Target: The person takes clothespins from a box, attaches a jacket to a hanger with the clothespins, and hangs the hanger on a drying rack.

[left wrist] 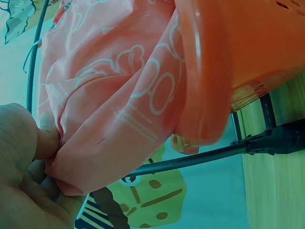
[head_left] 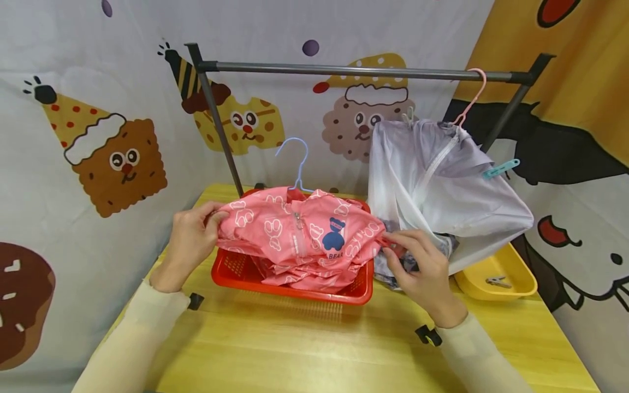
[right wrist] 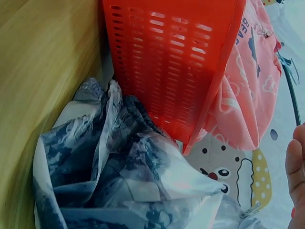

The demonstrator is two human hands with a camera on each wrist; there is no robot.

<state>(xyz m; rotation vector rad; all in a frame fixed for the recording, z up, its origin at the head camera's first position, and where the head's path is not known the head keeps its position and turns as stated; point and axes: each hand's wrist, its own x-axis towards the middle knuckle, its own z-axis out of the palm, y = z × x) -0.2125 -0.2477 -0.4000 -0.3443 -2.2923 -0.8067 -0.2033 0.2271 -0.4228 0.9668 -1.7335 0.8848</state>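
A pink zip jacket (head_left: 275, 218) with white bear outlines and a blue bear print lies over a red plastic basket (head_left: 292, 295), partly heaped inside it. A blue hanger (head_left: 300, 170) stands up from its neckline, its lower part hidden by cloth. My left hand (head_left: 190, 240) pinches the jacket's left end between thumb and fingers, seen closely in the left wrist view, where the cloth (left wrist: 109, 114) folds down from the grip. By the jacket's right end is my right hand (head_left: 422, 267), thumb and fingers apart; in the right wrist view its fingers (right wrist: 296, 164) show beside the cloth, not around it.
A dark metal rack (head_left: 344, 69) spans the back. From its right side, a grey-white garment (head_left: 442, 196) hangs on a pink hanger (head_left: 474, 98), with a teal clothespin (head_left: 501, 169) clipped on. Below it, a yellow tray (head_left: 526, 273) holds a clip (head_left: 498, 281). Black pieces (head_left: 195, 301) lie on the wooden table (head_left: 275, 349).
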